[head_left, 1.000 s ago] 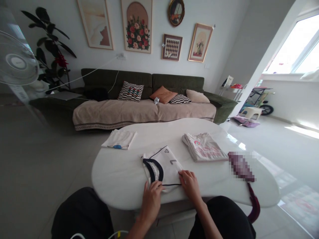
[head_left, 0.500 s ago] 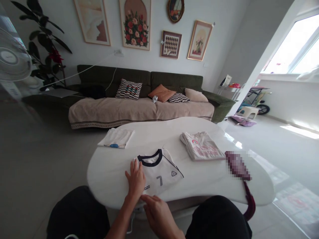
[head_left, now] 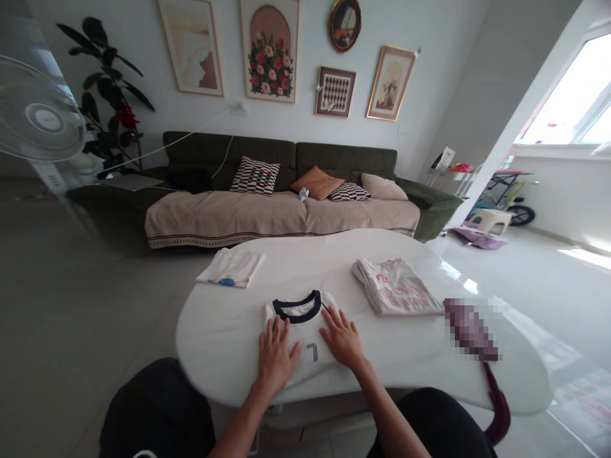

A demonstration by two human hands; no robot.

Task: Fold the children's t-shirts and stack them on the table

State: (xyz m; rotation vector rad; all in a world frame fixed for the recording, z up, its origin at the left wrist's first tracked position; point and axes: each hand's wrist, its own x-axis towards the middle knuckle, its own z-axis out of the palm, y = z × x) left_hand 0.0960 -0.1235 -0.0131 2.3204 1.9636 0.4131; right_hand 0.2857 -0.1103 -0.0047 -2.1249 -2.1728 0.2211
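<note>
A white T-shirt point(head_left: 300, 331) with a dark navy collar and a striped number 7 lies on the white table point(head_left: 229, 356), its collar pointing away from me. My left hand point(head_left: 277, 356) rests flat on the shirt's left side with fingers spread. On the right side of the shirt lies my right hand point(head_left: 344, 337), also flat, fingers stretched toward the collar. Both hands cover parts of the shirt front, and the small print and badge are hidden under them.
Folded white clothing point(head_left: 232, 267) with a blue print lies at the table's far left. A folded pile of light clothes point(head_left: 401, 286) sits to the right, near a blurred maroon item point(head_left: 470, 327). Beyond stand a green sofa point(head_left: 344, 159) and a fan point(head_left: 45, 117).
My right hand has moved from the shirt's front edge up to its right side and opened flat. The shirt's right side now looks narrower. The view has shifted slightly.
</note>
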